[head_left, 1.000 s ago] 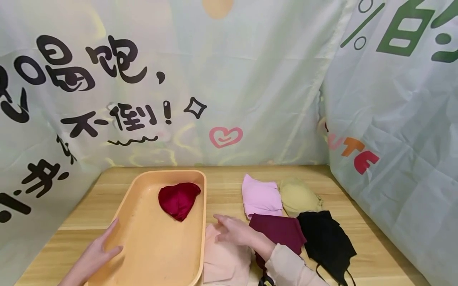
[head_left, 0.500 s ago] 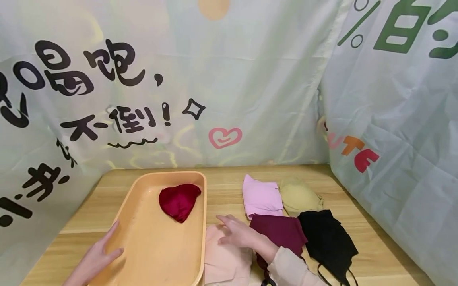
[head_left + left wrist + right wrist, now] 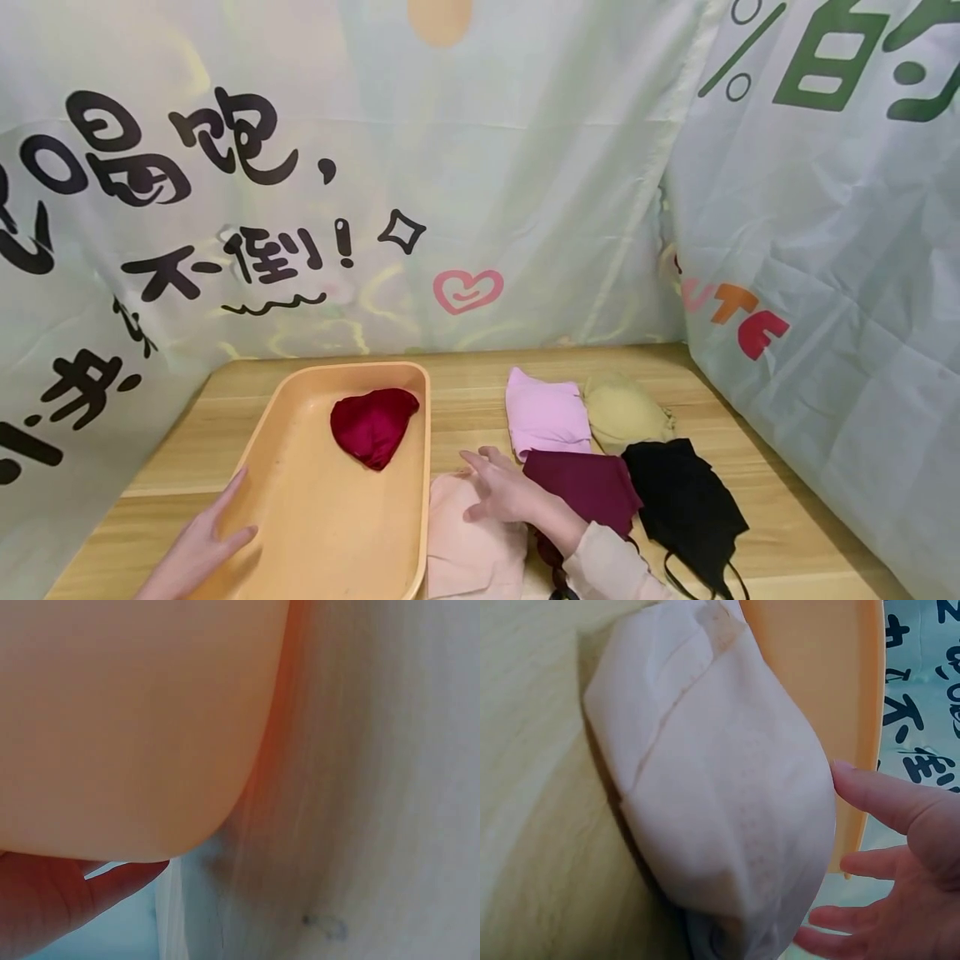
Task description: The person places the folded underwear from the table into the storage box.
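Observation:
A peach plastic tray [image 3: 330, 517] lies on the left side of the wooden table, with a folded dark red bra [image 3: 375, 427] in its far right corner. My left hand [image 3: 197, 546] is at the tray's left rim, its index finger straight along the edge and its thumb over the inside; the other fingers are hidden. To the right of the tray sits a folded pale pink garment [image 3: 472, 542], domed like a bra cup. My right hand [image 3: 510, 492] hovers over its far end with fingers spread. In the right wrist view the thumb [image 3: 885, 796] overlaps the garment's edge.
Right of the pink garment lie more folded pieces: lilac [image 3: 547, 412], olive [image 3: 626, 410], maroon [image 3: 585, 490], and black with thin straps [image 3: 686, 508]. A dark item [image 3: 551, 562] shows partly beneath the right sleeve. Printed cloth walls [image 3: 570, 208] enclose the table's back and sides.
My right hand has shifted slightly right over the pale pink garment, and its fingers have spread a little. The left hand keeps its place at the tray rim; the view has drifted slightly.

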The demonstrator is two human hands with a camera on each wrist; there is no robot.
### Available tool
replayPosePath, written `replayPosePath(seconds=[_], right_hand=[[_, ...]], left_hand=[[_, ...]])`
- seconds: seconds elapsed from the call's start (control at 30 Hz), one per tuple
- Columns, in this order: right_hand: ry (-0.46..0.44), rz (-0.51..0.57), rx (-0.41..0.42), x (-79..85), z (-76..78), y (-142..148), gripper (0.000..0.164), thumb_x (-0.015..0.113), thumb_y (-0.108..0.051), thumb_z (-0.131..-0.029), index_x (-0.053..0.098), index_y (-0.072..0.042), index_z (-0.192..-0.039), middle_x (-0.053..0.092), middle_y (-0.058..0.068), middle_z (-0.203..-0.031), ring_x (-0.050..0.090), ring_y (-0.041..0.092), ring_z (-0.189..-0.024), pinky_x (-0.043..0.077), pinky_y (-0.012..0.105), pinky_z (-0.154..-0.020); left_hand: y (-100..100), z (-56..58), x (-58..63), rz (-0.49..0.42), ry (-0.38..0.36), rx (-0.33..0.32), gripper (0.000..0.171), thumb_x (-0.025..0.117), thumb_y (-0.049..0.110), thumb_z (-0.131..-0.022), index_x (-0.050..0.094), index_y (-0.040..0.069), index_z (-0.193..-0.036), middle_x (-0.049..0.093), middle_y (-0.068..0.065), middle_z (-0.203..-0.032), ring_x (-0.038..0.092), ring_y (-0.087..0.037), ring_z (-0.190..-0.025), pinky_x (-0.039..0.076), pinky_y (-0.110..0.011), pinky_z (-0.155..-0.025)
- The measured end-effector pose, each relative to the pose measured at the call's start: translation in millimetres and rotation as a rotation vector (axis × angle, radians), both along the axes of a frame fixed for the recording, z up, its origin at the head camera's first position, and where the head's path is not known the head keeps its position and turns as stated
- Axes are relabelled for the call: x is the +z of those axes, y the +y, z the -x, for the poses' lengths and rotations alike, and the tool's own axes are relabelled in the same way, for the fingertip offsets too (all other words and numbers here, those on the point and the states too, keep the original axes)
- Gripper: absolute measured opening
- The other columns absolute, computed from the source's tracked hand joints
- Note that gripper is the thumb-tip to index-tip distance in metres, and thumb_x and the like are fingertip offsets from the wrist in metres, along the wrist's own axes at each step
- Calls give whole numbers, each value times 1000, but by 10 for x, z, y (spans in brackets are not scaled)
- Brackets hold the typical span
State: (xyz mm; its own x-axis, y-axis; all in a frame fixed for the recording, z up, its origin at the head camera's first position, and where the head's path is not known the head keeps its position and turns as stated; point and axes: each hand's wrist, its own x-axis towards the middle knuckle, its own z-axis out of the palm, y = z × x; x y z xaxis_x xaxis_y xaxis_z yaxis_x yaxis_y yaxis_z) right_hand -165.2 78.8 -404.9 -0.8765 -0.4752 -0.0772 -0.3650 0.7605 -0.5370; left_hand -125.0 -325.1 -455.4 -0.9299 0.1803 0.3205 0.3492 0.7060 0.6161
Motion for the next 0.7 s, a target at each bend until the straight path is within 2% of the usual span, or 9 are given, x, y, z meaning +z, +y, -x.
replayPosePath(seconds=[0.17, 0.3, 0.4, 0.47, 0.6, 0.7], right_hand=[[-90, -32, 12, -15, -14, 25, 84, 77, -27, -69, 36, -5, -138, 36, 26, -133, 46, 38, -114, 45, 49, -89], [-147, -24, 26, -18, -8, 46, 87, 77, -26, -70, 31, -4, -140, 27, 30, -139, 38, 41, -123, 41, 52, -94], [-156, -19, 26, -21, 1, 44, 91, 78, -25, -69, 28, -4, -142, 23, 31, -139, 34, 43, -124, 41, 53, -93], [-152, -23, 21, -30, 5, 31, 93, 79, -24, -68, 25, -5, -142, 24, 29, -137, 37, 42, -121, 45, 47, -87], [-169, -16, 9, -53, 21, 5, 98, 79, -20, -67, 20, -7, -144, 32, 22, -123, 45, 28, -98, 46, 29, -69], [-223, 15, -4, -68, 28, 1, 99, 78, -15, -69, 16, -7, -145, 32, 21, -118, 44, 19, -73, 42, 24, -57]], left_hand=[[7, -1, -3, -9, 28, -8, 78, 64, 2, -76, 21, -5, -141, 9, 48, -123, 10, 32, -104, 9, 9, -83], [13, 5, 3, -11, 37, -11, 78, 65, 1, -76, 22, -6, -140, 9, 48, -124, 10, 32, -106, 9, 9, -83], [16, 6, 8, -12, 45, -9, 78, 65, 1, -75, 22, -5, -141, 10, 48, -125, 10, 32, -106, 9, 9, -83], [17, 4, 10, -10, 51, -7, 79, 65, 1, -75, 22, -4, -141, 10, 48, -125, 10, 32, -106, 9, 9, -83], [20, -1, 11, -5, 59, -2, 79, 65, 1, -74, 22, -4, -141, 10, 48, -125, 11, 32, -105, 9, 9, -84], [23, -2, 12, -5, 54, 1, 79, 65, 1, -75, 22, -4, -141, 9, 48, -124, 11, 32, -105, 9, 9, -83]])
